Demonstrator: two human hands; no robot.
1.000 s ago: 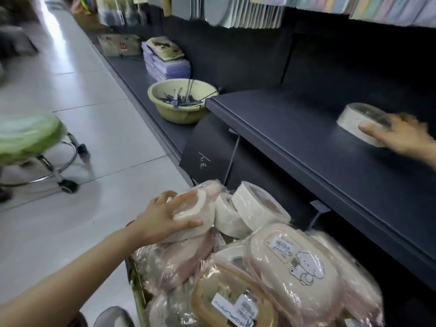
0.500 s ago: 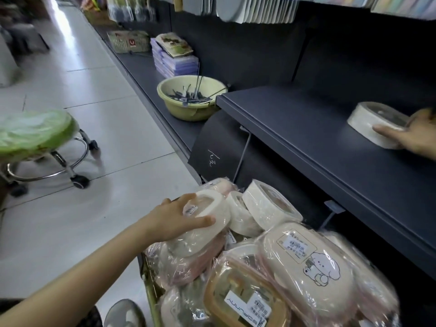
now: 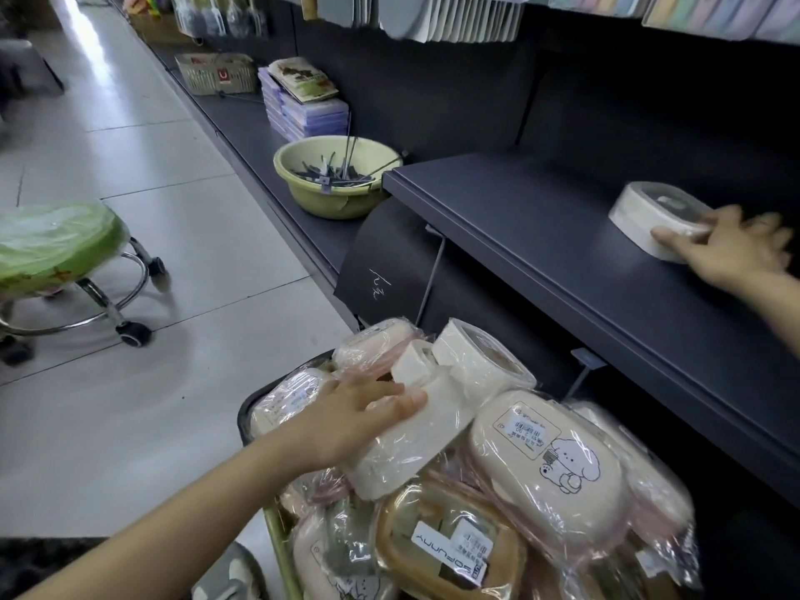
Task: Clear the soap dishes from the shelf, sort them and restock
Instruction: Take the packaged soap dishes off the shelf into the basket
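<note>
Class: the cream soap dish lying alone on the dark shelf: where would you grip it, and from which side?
Probably across the short width of the soap dish, from the open front of the shelf: it lies flat, an oval with upright side walls, where the right hand already touches.

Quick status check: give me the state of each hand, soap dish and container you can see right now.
Left hand: grips a white oval soap dish atop the pile.
Right hand: holds a white oval soap dish resting on the dark shelf.
Cream wrapped dish with dog drawing: lying in the pile.
Green plastic basin: holds dark metal hooks.
</note>
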